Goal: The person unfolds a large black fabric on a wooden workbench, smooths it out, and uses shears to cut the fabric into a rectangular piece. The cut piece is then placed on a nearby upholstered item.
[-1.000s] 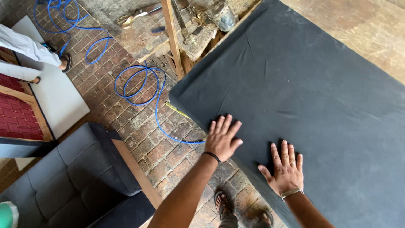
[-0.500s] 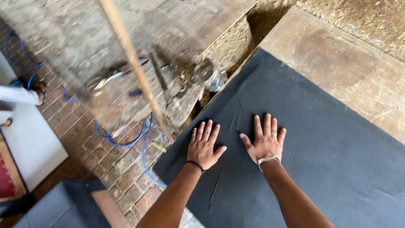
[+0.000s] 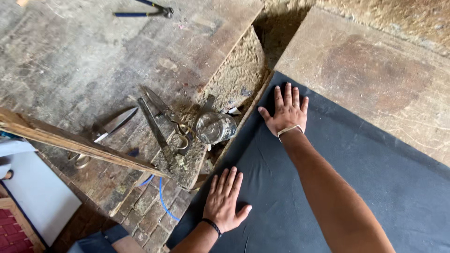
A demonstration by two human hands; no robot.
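Seen from above, a dark grey sheet (image 3: 328, 187) lies flat on a worn wooden bench (image 3: 375, 79), reaching its left edge. The left hand (image 3: 225, 201) presses flat near the sheet's left edge, fingers spread apart, holding nothing. The right hand (image 3: 286, 112) lies flat at the sheet's far corner, fingers spread, also holding nothing. Just left, on a second bench (image 3: 93, 61), are large scissors (image 3: 164, 117) and a clear glass jar (image 3: 215, 127) on its side. A blue hose (image 3: 164, 201) runs over the brick floor (image 3: 145, 215).
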